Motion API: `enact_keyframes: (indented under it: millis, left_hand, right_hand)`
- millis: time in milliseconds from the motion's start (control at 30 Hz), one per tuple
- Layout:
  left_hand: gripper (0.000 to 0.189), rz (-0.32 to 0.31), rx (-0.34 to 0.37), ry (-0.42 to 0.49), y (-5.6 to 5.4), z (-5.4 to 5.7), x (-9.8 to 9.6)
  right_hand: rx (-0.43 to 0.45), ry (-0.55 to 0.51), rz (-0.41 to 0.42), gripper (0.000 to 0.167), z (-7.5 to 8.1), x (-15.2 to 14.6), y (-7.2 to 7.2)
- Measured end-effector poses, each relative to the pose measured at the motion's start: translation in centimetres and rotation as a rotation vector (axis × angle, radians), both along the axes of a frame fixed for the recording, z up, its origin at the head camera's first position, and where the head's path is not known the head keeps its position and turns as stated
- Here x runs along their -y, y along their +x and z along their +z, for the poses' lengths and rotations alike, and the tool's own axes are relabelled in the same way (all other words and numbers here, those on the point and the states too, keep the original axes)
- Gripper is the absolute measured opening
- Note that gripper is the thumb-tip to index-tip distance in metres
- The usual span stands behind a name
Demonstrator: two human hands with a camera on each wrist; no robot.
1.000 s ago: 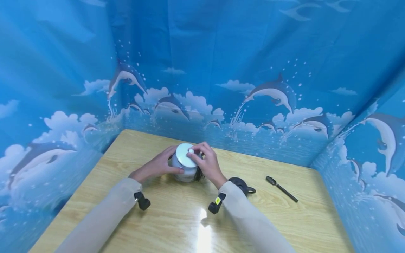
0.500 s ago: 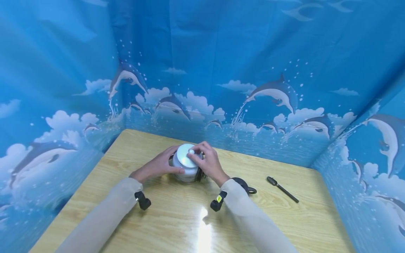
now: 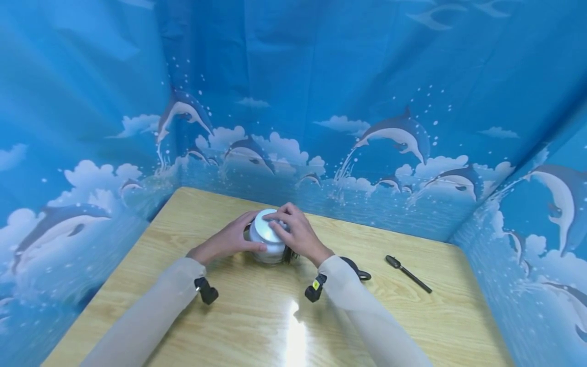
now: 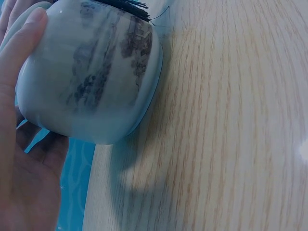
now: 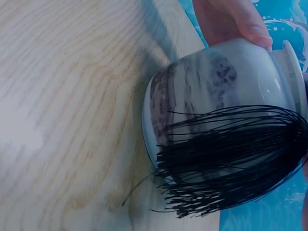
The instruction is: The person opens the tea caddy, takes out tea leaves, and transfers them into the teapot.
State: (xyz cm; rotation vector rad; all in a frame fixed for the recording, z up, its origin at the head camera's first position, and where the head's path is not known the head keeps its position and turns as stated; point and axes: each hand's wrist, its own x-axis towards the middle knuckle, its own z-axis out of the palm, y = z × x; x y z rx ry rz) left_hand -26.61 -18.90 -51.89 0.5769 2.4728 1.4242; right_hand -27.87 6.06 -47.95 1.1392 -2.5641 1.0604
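A white ceramic jar (image 3: 271,254), painted with a dark landscape (image 4: 94,72), stands on the table. My left hand (image 3: 231,238) grips its left side, with the thumb on the near face and the fingers round the back. The jar's white lid (image 3: 262,230) sits on its mouth; the rim of the lid (image 5: 294,72) shows at the edge of the right wrist view. My right hand (image 3: 295,232) rests over the lid from the right, index finger stretched across the top and the knob hidden beneath. A black tassel (image 5: 231,159) hangs down the jar's right side.
Partly behind my right sleeve lies a dark round thing with a loop handle (image 3: 364,276). A black spoon (image 3: 409,275) lies farther right on the wooden table (image 3: 247,316). Blue dolphin-printed curtains (image 3: 293,102) enclose the table's back and sides.
My right hand has gone from pinching the lid's knob to lying flatter over the lid, index finger reaching farther left. My left hand and the jar have stayed in place.
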Motion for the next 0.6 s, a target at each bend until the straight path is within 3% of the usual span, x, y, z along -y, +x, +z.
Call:
enact_keyframes:
  millis: [233,600]
  left_hand:
    - [0.103,-0.011,-0.006,0.001,-0.15,-0.10,0.03]
    - [0.105,0.001,-0.013,-0.010,-0.03,0.00,0.04]
  right_hand:
    - [-0.074,0.082,0.031,0.028,0.29,0.00,-0.18]
    - [-0.194,0.119,0.094,0.027,0.72,0.00,-0.39]
